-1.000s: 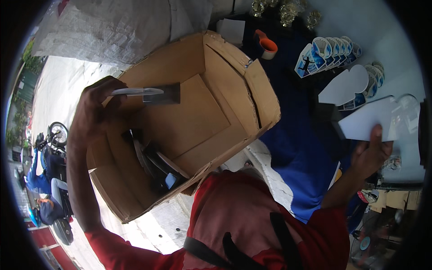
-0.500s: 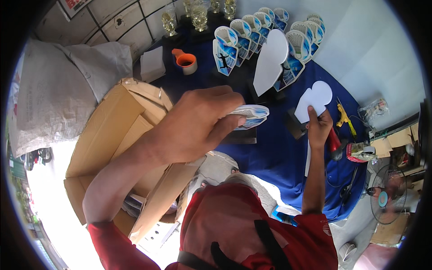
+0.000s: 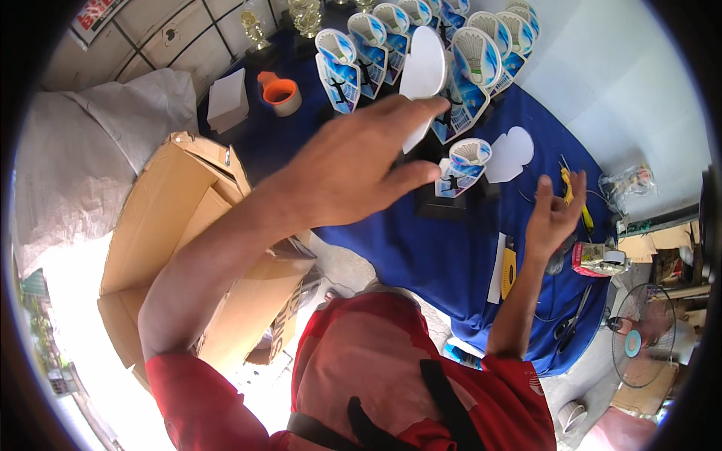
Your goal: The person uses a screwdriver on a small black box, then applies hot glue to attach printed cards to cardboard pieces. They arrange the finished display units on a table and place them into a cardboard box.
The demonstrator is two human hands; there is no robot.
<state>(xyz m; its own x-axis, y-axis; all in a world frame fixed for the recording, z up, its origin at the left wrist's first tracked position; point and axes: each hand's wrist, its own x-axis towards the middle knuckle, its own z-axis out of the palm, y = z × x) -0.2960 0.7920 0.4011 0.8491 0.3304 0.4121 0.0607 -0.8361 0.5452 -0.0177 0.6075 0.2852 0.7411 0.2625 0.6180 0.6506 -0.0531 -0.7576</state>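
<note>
My left hand (image 3: 357, 161) is held over the table with thumb and fingers apart and nothing in it. Its thumb tip is beside a small shuttlecock-printed plaque (image 3: 459, 171), which stands on a black base (image 3: 442, 207). To the right of that plaque, a white-backed plaque (image 3: 513, 154) of like outline stands upright. My right hand (image 3: 553, 222) is open and raised, its fingers spread, close to a yellow glue gun (image 3: 567, 180). Behind my left fingers is a larger white-backed plaque (image 3: 426, 64), partly covered by them.
Rows of printed plaques (image 3: 368, 37) stand at the back. An orange tape dispenser (image 3: 278, 93) and a white stack (image 3: 227, 101) are at the back left. An open cardboard box (image 3: 154, 233) is at my left. A yellow cutter (image 3: 509, 269), scissors (image 3: 573, 323) and a fan (image 3: 643, 334) are at right.
The printed plaque my left hand held now stands on the black base, released. My right hand has let go of the white-backed plaque and moved right and nearer. The view has shifted slightly.
</note>
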